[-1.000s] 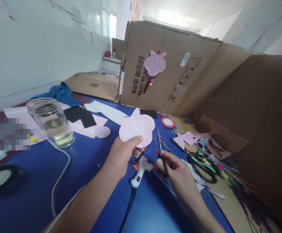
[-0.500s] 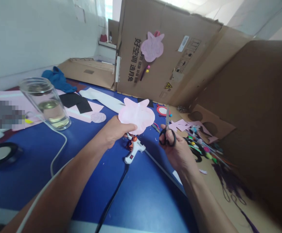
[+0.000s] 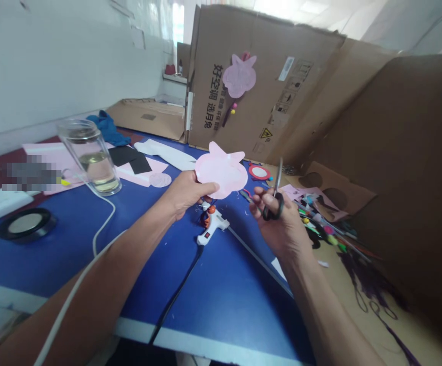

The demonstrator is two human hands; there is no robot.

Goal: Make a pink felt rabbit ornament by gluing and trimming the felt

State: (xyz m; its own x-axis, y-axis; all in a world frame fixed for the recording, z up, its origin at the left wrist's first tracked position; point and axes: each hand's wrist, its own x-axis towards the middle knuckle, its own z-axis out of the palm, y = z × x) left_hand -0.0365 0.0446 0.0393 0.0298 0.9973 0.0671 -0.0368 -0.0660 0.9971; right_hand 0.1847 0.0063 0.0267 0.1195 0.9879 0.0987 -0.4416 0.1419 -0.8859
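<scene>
Left hand [image 3: 183,194] pinches pink cutout [image 3: 223,172], right hand [image 3: 284,229] scissors [image 3: 276,196]; blue table [image 3: 221,292], cardboard [image 3: 310,96] behind, pale wall [image 3: 64,66].

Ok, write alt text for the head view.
A person's left grip holds a pink paper cutout, the right grip black-handled scissors. A white glue gun lies on the blue table below; a similar pink cutout is on the cardboard panel behind.

Bare forearms [image 3: 139,249] forward, left hand [image 3: 186,195] in a thumb-on-top pinch, right hand [image 3: 284,226] palm upward and curled.
</scene>
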